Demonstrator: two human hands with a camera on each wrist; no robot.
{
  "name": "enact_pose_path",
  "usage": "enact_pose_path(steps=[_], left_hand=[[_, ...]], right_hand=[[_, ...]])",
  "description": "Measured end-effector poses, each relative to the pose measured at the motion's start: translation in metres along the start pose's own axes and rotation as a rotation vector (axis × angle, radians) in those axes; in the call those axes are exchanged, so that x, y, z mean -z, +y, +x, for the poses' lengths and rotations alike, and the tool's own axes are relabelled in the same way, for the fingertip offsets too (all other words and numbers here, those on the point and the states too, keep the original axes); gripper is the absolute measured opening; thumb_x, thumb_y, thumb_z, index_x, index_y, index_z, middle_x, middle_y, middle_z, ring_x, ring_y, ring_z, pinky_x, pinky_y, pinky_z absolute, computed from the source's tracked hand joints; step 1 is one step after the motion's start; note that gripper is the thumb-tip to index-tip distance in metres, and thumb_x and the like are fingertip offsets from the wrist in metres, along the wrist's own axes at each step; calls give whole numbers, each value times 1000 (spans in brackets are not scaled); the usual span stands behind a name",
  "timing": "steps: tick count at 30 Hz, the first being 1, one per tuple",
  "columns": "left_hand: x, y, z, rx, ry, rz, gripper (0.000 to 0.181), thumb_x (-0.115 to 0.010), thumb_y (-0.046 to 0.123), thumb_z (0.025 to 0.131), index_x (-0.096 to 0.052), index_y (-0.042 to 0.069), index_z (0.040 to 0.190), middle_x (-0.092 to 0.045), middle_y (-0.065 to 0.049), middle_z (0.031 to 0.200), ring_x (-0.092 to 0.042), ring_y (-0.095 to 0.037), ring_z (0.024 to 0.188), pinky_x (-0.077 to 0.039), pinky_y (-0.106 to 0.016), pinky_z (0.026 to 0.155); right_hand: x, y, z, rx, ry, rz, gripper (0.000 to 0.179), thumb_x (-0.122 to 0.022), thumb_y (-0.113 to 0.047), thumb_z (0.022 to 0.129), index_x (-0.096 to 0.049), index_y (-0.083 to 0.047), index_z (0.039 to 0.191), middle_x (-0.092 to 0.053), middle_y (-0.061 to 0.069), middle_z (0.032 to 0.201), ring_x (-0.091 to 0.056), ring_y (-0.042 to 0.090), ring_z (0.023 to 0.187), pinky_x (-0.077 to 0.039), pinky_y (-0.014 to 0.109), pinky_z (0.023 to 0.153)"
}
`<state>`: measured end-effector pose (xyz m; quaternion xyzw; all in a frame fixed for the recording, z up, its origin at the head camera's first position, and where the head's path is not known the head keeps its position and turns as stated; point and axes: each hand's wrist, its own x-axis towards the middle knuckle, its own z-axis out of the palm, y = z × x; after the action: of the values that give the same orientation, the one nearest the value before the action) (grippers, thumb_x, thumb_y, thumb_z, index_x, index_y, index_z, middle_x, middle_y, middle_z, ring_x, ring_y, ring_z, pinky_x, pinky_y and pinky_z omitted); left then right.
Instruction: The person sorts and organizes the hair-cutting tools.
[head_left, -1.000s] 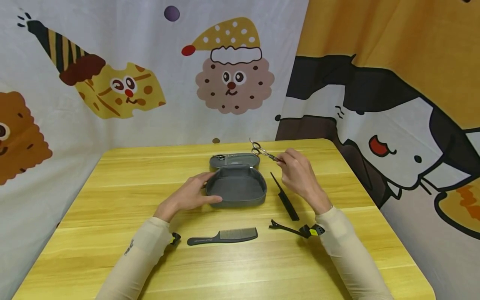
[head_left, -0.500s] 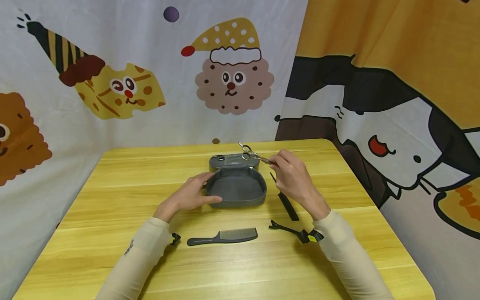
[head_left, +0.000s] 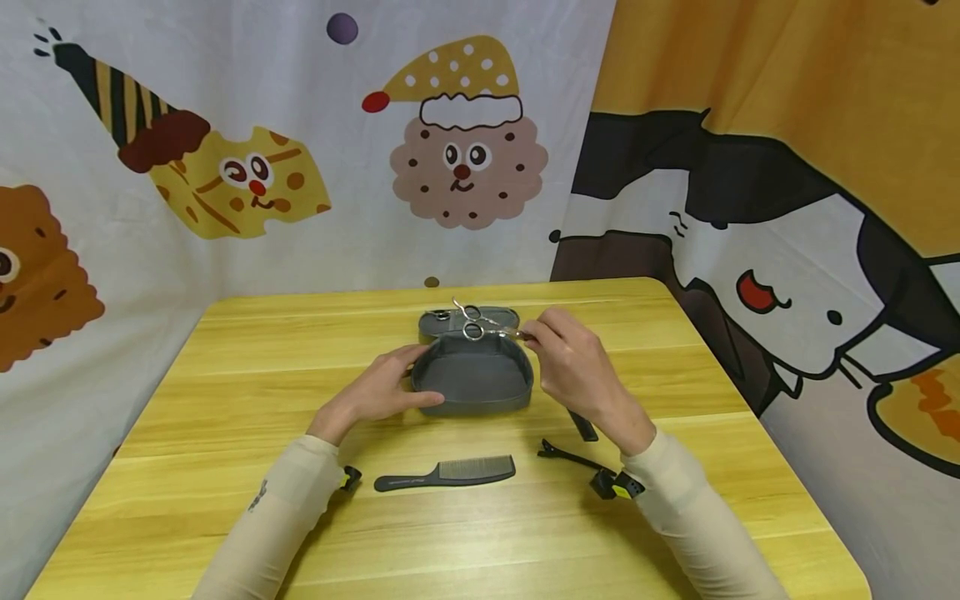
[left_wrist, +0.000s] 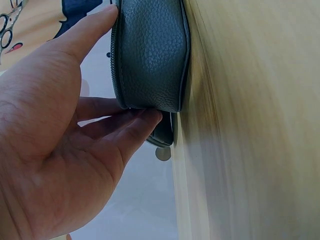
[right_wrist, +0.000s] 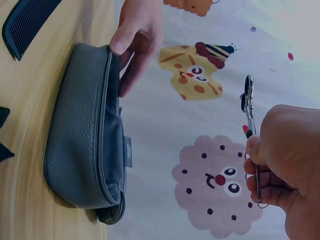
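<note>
A grey zip case (head_left: 472,400) lies unzipped on the table, its lid (head_left: 491,317) folded back at the far side. My left hand (head_left: 382,385) grips the case's left side, thumb along the front rim; in the left wrist view its fingertips touch the leathery wall (left_wrist: 150,55). My right hand (head_left: 581,367) pinches silver hair scissors (head_left: 487,327) by the blade end. The finger rings point left, above the case's back edge. In the right wrist view the scissors (right_wrist: 250,107) are held between thumb and fingers, apart from the case.
A metal tool with finger loops (head_left: 441,314) sits at the lid's left. In front lies a dark comb (head_left: 457,473). To the right are a black tail comb (head_left: 583,425), partly hidden by my right hand, and a black hair clip (head_left: 570,455). A printed curtain (head_left: 300,250) hangs behind.
My right hand has moved left with the hair scissors, bringing them from beyond the case's right side to above its back edge. The left hand and the case have stayed put.
</note>
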<state>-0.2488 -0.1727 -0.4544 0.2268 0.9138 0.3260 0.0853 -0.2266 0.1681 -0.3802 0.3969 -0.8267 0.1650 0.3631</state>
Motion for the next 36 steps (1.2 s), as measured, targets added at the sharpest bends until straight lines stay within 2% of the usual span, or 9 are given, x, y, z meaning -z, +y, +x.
enact_pose_path(steps=[7,26,33,36], left_hand=[[0,0,-1,0,1,5,102,-84,56,100,-40,2,174,-42,-25,179,-44,-49,166,-40,-67,134],[1,-1,-1,-1,-3,3,104,-83,59,100,-39,3,175,-41,-25,180,-43,-48,166,-39,-67,135],[6,2,-4,12,15,5,104,-87,53,98,-37,8,177,-40,-21,182,-45,-46,165,-40,-68,134],[10,6,-6,3,37,11,107,-88,55,97,-34,12,179,-37,-18,184,-42,-45,168,-38,-70,135]], right_hand=[[-1,-9,2,26,6,-24,15,-82,12,94,-80,2,104,-69,12,94,-66,26,81,-64,37,71],[2,-17,3,20,-14,-43,14,-82,9,96,-79,1,106,-70,11,96,-66,26,82,-64,37,73],[1,-15,3,29,-6,-43,16,-82,11,94,-78,1,107,-70,12,96,-66,26,83,-64,38,73],[1,-14,2,31,-2,-45,17,-81,12,94,-78,2,107,-70,12,96,-66,26,83,-65,37,73]])
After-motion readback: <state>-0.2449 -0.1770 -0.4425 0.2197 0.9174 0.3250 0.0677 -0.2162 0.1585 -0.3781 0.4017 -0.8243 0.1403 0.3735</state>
